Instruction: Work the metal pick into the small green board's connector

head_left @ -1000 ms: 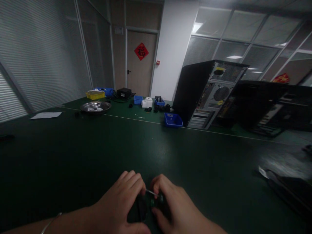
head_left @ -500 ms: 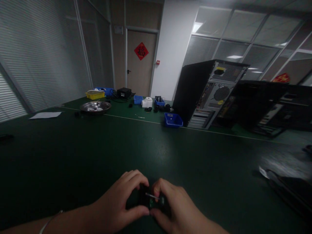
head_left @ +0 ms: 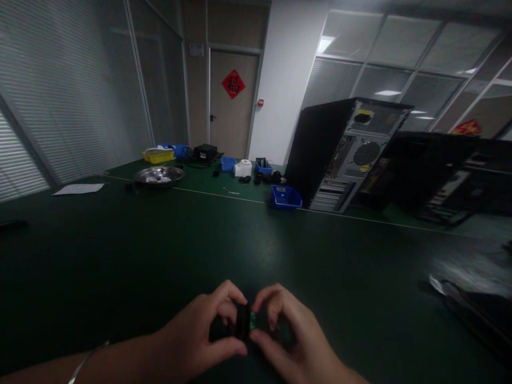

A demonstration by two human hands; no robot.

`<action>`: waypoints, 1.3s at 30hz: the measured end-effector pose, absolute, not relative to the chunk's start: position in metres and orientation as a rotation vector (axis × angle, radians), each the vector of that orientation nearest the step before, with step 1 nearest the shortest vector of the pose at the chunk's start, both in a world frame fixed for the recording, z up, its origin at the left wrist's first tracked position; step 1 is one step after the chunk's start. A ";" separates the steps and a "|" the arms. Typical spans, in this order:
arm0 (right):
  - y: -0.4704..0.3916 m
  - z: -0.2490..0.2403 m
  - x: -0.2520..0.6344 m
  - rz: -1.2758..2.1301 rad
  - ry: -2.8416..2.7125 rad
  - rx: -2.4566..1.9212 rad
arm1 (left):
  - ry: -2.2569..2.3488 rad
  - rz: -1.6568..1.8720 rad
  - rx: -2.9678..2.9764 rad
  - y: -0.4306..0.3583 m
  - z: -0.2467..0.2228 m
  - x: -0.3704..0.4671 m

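Note:
Low in the middle of the head view, both hands meet over the green tabletop (head_left: 176, 250). My left hand (head_left: 214, 325) is closed on a small black block-shaped part (head_left: 242, 321), held between thumb and fingers. Against the right side of that part sits a small green circuit board (head_left: 253, 320). My right hand (head_left: 292, 330) pinches the board at its near and far ends with thumb and index finger. Board and black part touch; whether they are joined I cannot tell. The area is dark and partly hidden by fingers.
Ahead stand a blue bin (head_left: 286, 197) and a tilted-looking computer tower (head_left: 320, 154). A metal bowl (head_left: 159, 176) and a paper sheet (head_left: 78, 189) lie at the far left. Off to the right is a dark item (head_left: 476, 304) beside clear plastic.
A thin shiny strip seen between the hands half a second ago no longer shows. My right hand's fingers have uncurled somewhat and now grip the board by its ends.

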State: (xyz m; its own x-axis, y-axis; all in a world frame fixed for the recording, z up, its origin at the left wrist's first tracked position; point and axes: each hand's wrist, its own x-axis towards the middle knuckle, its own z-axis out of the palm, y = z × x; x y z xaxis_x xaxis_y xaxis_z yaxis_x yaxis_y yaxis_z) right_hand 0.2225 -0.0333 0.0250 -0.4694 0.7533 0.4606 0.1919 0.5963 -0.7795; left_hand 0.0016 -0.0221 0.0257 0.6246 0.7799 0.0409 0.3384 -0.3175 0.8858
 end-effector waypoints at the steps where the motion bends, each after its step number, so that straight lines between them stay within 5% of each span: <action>1: -0.034 0.024 0.222 0.843 -1.995 -0.752 | 0.862 0.601 1.909 -0.022 0.025 0.002; 26: -0.034 0.021 0.223 0.511 -2.256 -0.657 | 0.637 0.725 1.489 -0.029 0.034 0.018; 39: -0.035 0.027 0.223 0.637 -2.071 -0.746 | 0.791 0.787 1.644 -0.027 0.035 0.012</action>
